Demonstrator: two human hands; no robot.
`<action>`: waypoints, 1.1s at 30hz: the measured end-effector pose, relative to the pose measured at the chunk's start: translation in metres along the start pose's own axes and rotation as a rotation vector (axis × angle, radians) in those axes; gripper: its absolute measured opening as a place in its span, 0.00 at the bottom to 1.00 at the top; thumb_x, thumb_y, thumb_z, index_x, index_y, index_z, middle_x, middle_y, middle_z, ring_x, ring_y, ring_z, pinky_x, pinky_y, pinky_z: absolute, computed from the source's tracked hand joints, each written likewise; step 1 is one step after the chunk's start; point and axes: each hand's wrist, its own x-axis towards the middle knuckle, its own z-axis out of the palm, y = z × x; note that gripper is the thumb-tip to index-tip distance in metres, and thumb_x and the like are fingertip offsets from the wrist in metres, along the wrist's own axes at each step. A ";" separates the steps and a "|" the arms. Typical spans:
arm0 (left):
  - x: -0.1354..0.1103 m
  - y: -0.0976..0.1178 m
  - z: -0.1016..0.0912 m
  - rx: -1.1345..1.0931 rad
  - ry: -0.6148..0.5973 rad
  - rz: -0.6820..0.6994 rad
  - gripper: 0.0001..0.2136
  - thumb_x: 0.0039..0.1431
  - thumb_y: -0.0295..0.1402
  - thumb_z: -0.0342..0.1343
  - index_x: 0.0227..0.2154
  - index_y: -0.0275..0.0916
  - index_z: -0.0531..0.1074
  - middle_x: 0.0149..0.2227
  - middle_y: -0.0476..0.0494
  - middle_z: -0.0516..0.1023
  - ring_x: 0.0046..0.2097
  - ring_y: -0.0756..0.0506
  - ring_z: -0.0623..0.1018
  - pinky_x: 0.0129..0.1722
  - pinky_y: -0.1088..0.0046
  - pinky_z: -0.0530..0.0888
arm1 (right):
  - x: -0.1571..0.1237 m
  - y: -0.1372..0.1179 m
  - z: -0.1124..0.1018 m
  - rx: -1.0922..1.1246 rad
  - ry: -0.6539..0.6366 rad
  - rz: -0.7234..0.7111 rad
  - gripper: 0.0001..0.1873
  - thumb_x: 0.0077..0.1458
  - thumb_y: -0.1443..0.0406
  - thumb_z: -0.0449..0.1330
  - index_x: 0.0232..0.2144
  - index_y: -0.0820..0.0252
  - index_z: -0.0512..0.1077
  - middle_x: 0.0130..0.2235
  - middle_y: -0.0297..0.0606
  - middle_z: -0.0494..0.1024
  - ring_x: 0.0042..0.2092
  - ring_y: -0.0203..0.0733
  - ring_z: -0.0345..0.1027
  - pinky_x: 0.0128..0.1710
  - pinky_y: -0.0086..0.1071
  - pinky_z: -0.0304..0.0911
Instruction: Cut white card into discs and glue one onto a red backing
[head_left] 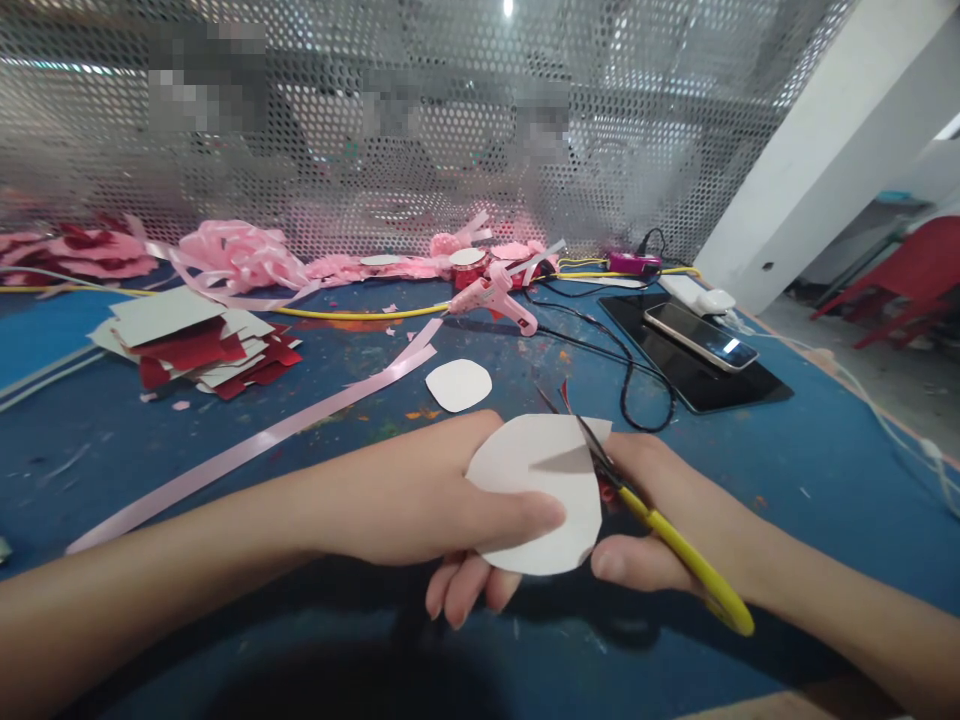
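Left hand [457, 500] holds white card [532, 447], right hand [679, 490] scissors [679, 547] at its edge; phone [699, 336] well apart

One left hand [457, 500], one right hand [679, 490], one pair of scissors [660, 528] and two rounded white cards [525, 450] [459, 385] are in view. There are also one pink glue gun [491, 298], one long ribbon strip [262, 440], one phone [701, 337], one black slab [697, 387], one purple box [634, 263], two pale ovals [380, 260] [468, 257] and at least one red chair [904, 275]. One heap of card [180, 320] holds several pieces, too overlapped to count.
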 end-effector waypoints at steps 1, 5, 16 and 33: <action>0.000 0.001 0.000 -0.005 0.013 -0.002 0.16 0.57 0.34 0.49 0.18 0.38 0.75 0.10 0.49 0.70 0.13 0.51 0.70 0.10 0.83 0.63 | 0.000 0.000 0.001 0.006 0.003 -0.001 0.29 0.45 0.40 0.53 0.30 0.60 0.66 0.27 0.36 0.70 0.27 0.39 0.62 0.25 0.29 0.57; 0.000 0.000 0.002 -0.055 0.067 0.000 0.12 0.55 0.34 0.51 0.21 0.38 0.76 0.10 0.49 0.70 0.14 0.49 0.71 0.09 0.82 0.62 | 0.000 0.000 0.003 0.024 0.024 0.018 0.33 0.46 0.36 0.48 0.28 0.60 0.65 0.23 0.36 0.68 0.27 0.40 0.61 0.25 0.30 0.56; -0.002 -0.001 -0.005 -0.014 -0.056 -0.014 0.17 0.56 0.33 0.49 0.13 0.37 0.68 0.10 0.49 0.68 0.10 0.53 0.64 0.09 0.83 0.61 | -0.002 0.001 0.003 0.016 -0.007 0.061 0.36 0.46 0.34 0.43 0.24 0.61 0.64 0.23 0.36 0.68 0.25 0.37 0.58 0.23 0.29 0.54; 0.002 0.002 -0.011 0.080 -0.234 -0.205 0.09 0.54 0.32 0.49 0.21 0.36 0.66 0.14 0.52 0.66 0.13 0.53 0.66 0.12 0.81 0.64 | -0.002 -0.004 0.006 0.032 -0.091 0.022 0.37 0.44 0.34 0.47 0.30 0.62 0.67 0.27 0.37 0.71 0.27 0.38 0.61 0.26 0.29 0.56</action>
